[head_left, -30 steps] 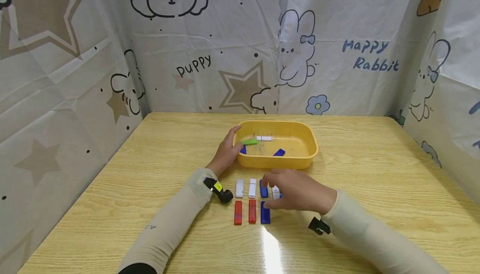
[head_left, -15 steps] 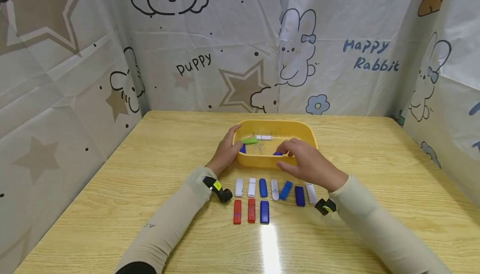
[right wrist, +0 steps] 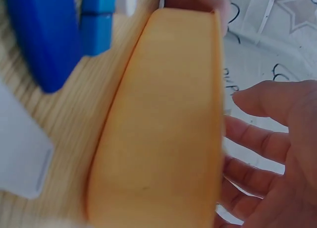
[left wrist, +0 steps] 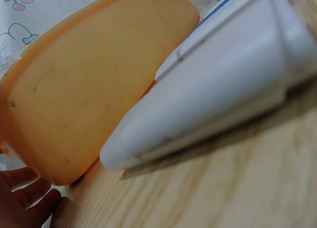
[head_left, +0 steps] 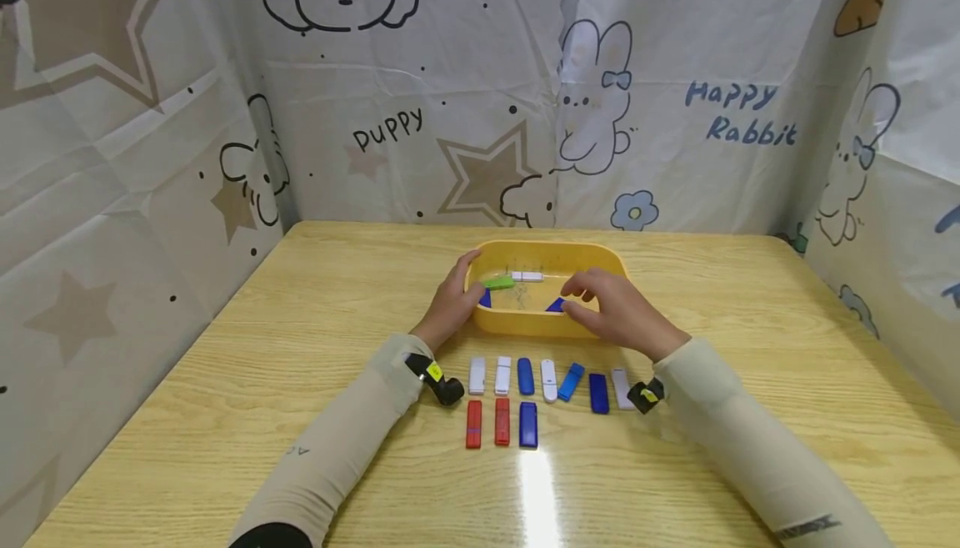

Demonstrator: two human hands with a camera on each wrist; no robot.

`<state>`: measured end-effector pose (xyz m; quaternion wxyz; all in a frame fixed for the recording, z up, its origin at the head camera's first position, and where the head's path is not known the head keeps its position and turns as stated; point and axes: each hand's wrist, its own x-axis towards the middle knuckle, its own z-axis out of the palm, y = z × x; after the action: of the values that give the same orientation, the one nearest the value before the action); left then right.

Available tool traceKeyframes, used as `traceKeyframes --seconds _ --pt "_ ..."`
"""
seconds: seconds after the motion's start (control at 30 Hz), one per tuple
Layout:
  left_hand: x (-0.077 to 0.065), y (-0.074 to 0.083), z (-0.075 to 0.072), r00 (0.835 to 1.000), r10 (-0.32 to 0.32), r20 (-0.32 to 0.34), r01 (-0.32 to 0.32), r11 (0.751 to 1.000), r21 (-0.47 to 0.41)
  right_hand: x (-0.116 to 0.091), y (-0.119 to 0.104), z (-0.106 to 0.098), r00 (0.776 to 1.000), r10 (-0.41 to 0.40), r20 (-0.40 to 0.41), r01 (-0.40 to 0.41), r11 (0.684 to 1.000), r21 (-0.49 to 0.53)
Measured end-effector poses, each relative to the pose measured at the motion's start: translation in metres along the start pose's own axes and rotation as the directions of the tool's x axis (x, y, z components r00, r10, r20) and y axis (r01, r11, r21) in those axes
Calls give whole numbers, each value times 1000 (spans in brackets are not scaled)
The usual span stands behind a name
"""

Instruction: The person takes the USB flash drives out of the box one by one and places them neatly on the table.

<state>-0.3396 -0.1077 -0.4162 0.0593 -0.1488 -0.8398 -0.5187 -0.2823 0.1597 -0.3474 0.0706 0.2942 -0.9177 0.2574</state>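
A yellow plastic basin [head_left: 525, 323] stands on the table, with several USB sticks lying inside. My left hand [head_left: 450, 302] holds its left end, the thumb at the rim; in the left wrist view, fingers [left wrist: 32, 196] touch the outer corner. Over the front right rim is my right hand [head_left: 618, 310], thumb and fingers apart and holding nothing. Just beside its thumb lies a blue USB stick [head_left: 555, 305]. A green stick [head_left: 498, 282], a white stick [head_left: 528, 277] and another blue stick [head_left: 486, 298] lie farther left in the basin.
In front of the basin runs a row of white and blue USB sticks, including a light blue one [head_left: 571, 381] and a white one [head_left: 622, 389]. Nearer lie two red sticks [head_left: 502, 421] and a dark blue stick [head_left: 528, 424]. Printed cloth [head_left: 480, 98] walls the wooden table [head_left: 360, 273].
My right hand has moved from above the rows of USB sticks to the basin, uncovering the sticks at the right. My left hand stays at the basin's left end.
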Motion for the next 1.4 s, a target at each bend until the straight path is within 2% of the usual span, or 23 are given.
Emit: traceKeyframes --seconds 0.3,0.57,0.8,1.03,1.23,1.4 --pt "1 -2 4 1000 10 0 -10 1000 16 9 17 6 992 119 45 -120 993 2" --pt "-1 0 3 1000 8 0 -8 1000 23 23 21 10 980 157 122 -157 988 -8" --pt "-2 1 4 1000 4 3 -4 1000 17 34 26 12 972 153 176 -149 988 -34" --pt "-1 3 2 1000 10 -4 -10 1000 8 39 28 13 938 206 280 -196 979 -62" --pt "-1 3 0 1000 5 -4 -5 1000 9 41 28 16 935 161 317 -137 986 -97" --pt "-2 3 0 1000 -5 -7 5 1000 11 42 29 18 928 158 336 -136 987 -88"
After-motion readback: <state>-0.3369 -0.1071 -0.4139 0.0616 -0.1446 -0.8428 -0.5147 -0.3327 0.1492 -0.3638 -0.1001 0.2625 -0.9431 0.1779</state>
